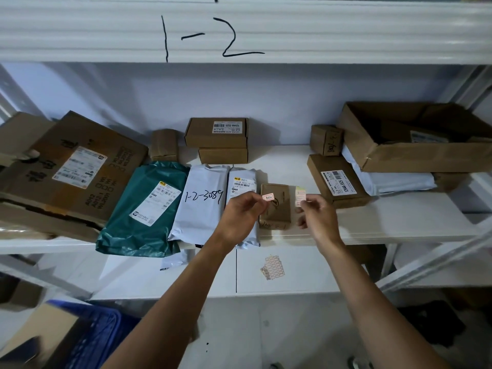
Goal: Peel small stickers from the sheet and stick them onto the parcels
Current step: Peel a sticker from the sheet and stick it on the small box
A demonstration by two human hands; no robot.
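Note:
My left hand (243, 211) pinches a small pink sticker (267, 197) between thumb and fingertip. My right hand (318, 215) holds a narrow strip of sticker sheet (300, 196) upright. Both hover over a small brown parcel (275, 206) lying on the white shelf (386, 217). Left of it lie a narrow white mailer (242, 182), a white mailer marked 1-2-3089 (201, 206) and a green mailer (145, 209). A used sticker sheet (272, 267) rests on the lower shelf.
A large brown carton (69, 171) fills the shelf's left end. Small boxes (217, 139) stand at the back. A labelled box (336, 181) and an open carton (415, 137) sit on the right. A blue crate (87, 339) is at lower left.

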